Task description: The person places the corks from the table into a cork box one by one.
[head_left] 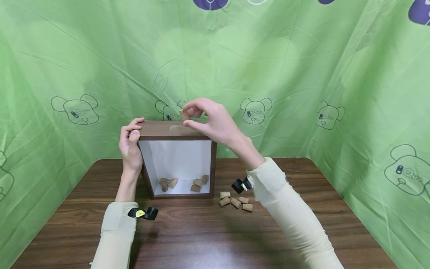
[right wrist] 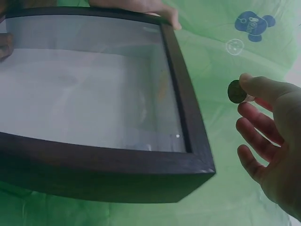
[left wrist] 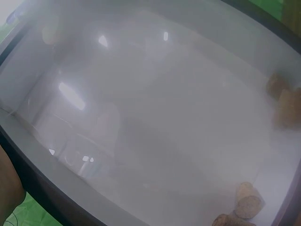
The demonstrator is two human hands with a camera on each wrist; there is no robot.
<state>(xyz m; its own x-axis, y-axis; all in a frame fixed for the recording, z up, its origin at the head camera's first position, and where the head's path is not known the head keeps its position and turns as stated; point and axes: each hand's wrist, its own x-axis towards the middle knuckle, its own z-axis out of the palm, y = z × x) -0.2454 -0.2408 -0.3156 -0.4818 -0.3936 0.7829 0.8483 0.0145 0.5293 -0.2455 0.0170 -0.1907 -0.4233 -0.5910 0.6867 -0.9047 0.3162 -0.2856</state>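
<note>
A brown box frame (head_left: 213, 168) with a clear front and white inside stands upright on the table. My left hand (head_left: 130, 144) grips its upper left corner, thumb at the front edge and fingers over the top. Between thumb and fingertips my right hand (head_left: 213, 119) pinches a wine cork (head_left: 184, 114), held just above the box's top by a pale opening (head_left: 176, 128). The right wrist view shows this cork (right wrist: 236, 92) end-on, apart from the frame. Inside, corks lie in two clusters at the bottom, left corks (head_left: 168, 183) and right corks (head_left: 198, 183).
Several loose corks (head_left: 236, 203) lie on the dark wooden table (head_left: 188, 231), right of the box's base. Green cloth (head_left: 285, 74) with bear drawings hangs behind and at both sides. Each sleeve carries a small black wrist camera (head_left: 152, 213).
</note>
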